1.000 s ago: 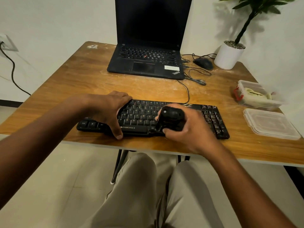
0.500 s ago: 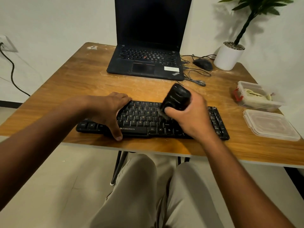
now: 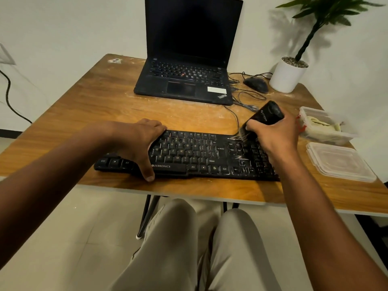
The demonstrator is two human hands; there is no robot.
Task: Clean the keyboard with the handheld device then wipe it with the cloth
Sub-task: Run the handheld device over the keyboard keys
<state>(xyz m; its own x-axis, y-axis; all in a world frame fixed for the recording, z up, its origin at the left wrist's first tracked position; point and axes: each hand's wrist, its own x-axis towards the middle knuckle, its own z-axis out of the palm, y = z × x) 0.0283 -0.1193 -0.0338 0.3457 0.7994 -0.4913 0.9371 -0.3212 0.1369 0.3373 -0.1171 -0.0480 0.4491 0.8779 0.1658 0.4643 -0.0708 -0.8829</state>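
Note:
A black Zebronics keyboard [image 3: 195, 156] lies along the front edge of the wooden table [image 3: 100, 106]. My left hand [image 3: 142, 141] rests flat on its left half, thumb hooked over the front edge, holding it down. My right hand [image 3: 273, 133] grips a black handheld device [image 3: 266, 114] tilted with its brush end down on the keyboard's far right corner. White dust streaks show on the keys near the arrow cluster. A pale cloth [image 3: 319, 122] lies inside a clear plastic box [image 3: 327, 135] at the right.
An open black laptop [image 3: 189, 59] stands behind the keyboard. A black mouse [image 3: 256, 85] with tangled cables and a white potted plant [image 3: 287, 74] sit at the back right. A clear lid [image 3: 340, 162] lies near the table's right front edge.
My right hand has carried the device from the keyboard's middle front up and rightward to its far right corner. My left hand has stayed on the left half.

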